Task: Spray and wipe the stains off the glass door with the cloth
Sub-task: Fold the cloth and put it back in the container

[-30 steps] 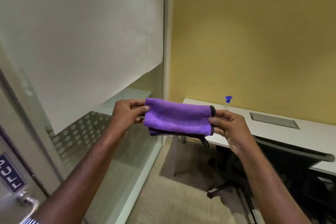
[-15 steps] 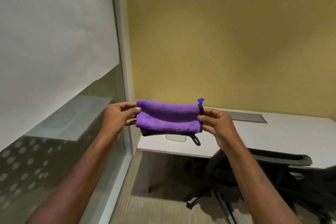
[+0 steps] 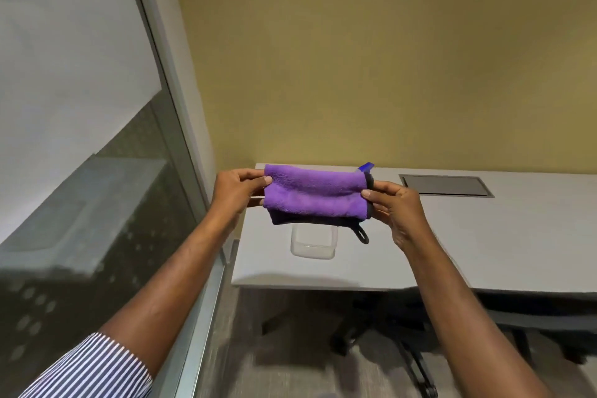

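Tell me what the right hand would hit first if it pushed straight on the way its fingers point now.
The right hand points leftward along the folded purple cloth it pinches; past that, the left hand gripping the other end. The spray bottle sits farther back, likely clear, though depth is uncertain.

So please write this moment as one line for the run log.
stage: cloth folding | left hand: pinches cloth | right hand: pinches other end | spray bottle: on desk, behind cloth | glass: untouched

Fuzzy purple cloth (image 3: pixel 315 195), matt white desk (image 3: pixel 484 236), glossy glass panel (image 3: pixel 97 220)
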Tool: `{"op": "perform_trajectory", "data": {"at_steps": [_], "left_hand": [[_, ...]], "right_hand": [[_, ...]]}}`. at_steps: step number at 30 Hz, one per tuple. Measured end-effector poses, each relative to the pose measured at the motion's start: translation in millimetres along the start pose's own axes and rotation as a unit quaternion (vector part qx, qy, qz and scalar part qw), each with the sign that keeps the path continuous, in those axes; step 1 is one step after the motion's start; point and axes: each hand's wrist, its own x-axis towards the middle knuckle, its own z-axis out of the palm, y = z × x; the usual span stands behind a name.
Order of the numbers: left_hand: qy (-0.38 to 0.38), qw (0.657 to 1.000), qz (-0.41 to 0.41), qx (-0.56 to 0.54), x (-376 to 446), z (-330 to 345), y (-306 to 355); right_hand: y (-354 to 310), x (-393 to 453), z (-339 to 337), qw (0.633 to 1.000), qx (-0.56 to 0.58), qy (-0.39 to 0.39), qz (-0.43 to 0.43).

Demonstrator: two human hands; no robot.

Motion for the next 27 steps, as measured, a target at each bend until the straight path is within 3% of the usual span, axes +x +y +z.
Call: {"op": "perform_trajectory", "data": {"at_steps": [13,21,27], "left_hand": [[0.028,0.981,-0.173,0.086,175.8,86.1,-136.6],[0.070,0.954,-0.231,0.179,208.7,115.3,-207.8],[0.069,0.936,-0.261,0.227,213.2,120.7,-233.1]], "right_hand": [[127.3,176.6,-12.0,0.978,-0.144,0.099,0.111],[196.8,230.3,-13.1,0.950,-0.230,0.073,0.197],[222.3,243.1,-2.5,0.925,-0.314,0.056,0.208]]}}
